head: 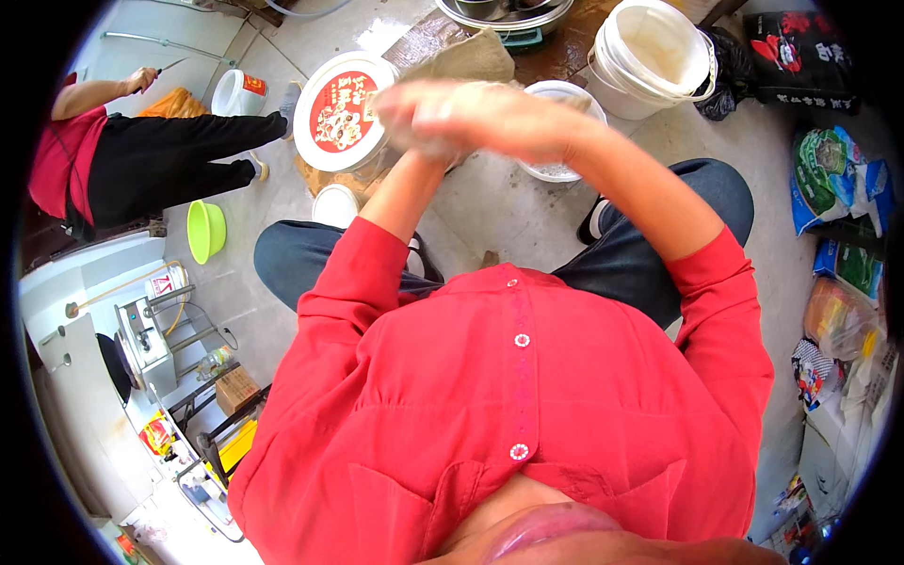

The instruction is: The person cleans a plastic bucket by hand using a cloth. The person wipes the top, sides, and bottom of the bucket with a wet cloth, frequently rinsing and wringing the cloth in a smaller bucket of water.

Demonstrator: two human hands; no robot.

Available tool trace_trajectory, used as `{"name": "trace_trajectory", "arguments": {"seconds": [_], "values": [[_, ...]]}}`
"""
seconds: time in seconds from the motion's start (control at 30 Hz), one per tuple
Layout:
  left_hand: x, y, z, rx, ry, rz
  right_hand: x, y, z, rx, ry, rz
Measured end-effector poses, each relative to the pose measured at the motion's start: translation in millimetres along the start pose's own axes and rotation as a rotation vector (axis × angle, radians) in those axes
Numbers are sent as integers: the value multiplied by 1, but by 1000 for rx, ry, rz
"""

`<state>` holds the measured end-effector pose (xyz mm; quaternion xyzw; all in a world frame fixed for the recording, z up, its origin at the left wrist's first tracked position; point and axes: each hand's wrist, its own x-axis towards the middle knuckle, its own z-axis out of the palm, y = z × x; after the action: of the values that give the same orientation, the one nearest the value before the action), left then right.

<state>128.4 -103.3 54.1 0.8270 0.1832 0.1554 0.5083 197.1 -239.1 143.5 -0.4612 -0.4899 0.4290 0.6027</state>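
My right hand (487, 116) reaches across to the left with its fingers stretched out, blurred by motion. It lies over my left hand (424, 138), which is mostly hidden beneath it. Whether either one holds something cannot be made out. Just beyond them is a brown cloth-like piece (459, 60), its near edge covered by the hands. Left of the hands sits a white plastic bucket with a red printed label on its lid (346, 113). A white tub (554, 171) stands on the floor, partly behind my right forearm.
Stacked white buckets (650, 60) and a metal basin (508, 25) holding vessels stand at the far side. A small white container (335, 206) is near my left knee. At left, another person (162, 152) holds a knife (171, 66). A green basin (206, 232) and printed bags (830, 176) flank me.
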Motion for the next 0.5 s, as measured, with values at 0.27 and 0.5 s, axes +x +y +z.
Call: {"name": "trace_trajectory", "arguments": {"seconds": [0.27,0.5], "values": [[-18,12,-5,27,-47,130,-3,7,-4,-1342,581,-418],[-28,18,4,51,-16,200,-3,38,27,-664,511,-371]]}}
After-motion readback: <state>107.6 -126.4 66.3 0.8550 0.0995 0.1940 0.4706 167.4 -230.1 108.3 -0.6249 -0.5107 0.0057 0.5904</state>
